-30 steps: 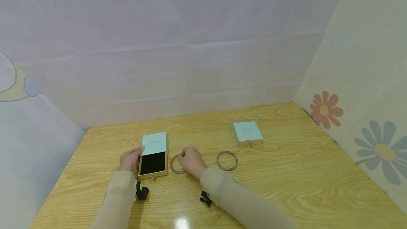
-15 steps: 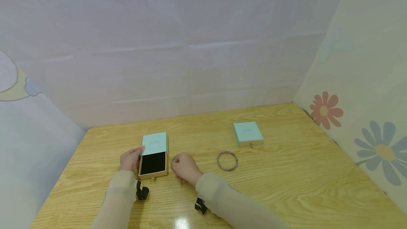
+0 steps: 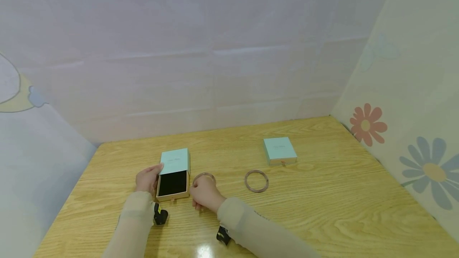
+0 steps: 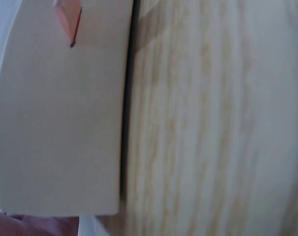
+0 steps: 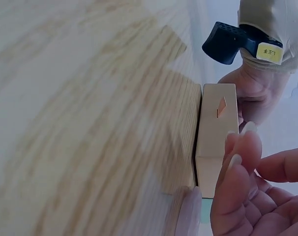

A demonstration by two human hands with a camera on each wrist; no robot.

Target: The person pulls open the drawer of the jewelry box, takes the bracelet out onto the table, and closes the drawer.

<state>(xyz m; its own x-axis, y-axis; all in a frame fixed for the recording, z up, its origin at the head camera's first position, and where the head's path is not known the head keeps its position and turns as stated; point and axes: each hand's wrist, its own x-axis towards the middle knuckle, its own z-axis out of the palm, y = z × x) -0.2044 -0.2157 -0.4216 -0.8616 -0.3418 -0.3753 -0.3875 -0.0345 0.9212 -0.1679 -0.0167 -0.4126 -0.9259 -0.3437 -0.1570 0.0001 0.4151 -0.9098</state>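
A pale blue jewellery box (image 3: pixel 174 161) lies at the left of the table, its black-lined drawer (image 3: pixel 173 183) pulled out towards me. My left hand (image 3: pixel 146 179) grips the box at its left side, thumb over the top edge. The drawer front (image 4: pixel 60 123) with its small ribbon tab fills the left of the left wrist view. My right hand (image 3: pixel 205 192) hovers by the drawer's right side, over the near part of a brownish bangle (image 3: pixel 204 174). In the right wrist view its fingers (image 5: pixel 233 189) are loosely bent, holding nothing visible, beside the bangle (image 5: pixel 188 216).
A second brownish bangle (image 3: pixel 256 191) lies flat to the right of my right hand. Farther back on the right sits another pale blue box (image 3: pixel 279 148), closed. The wooden table (image 3: pixel 340 194) meets draped walls behind and on both sides.
My right hand has moved left and nearer to me, from the bangle's right side to its near edge. The bangle's far arc shows again. My left hand and the box stay put.
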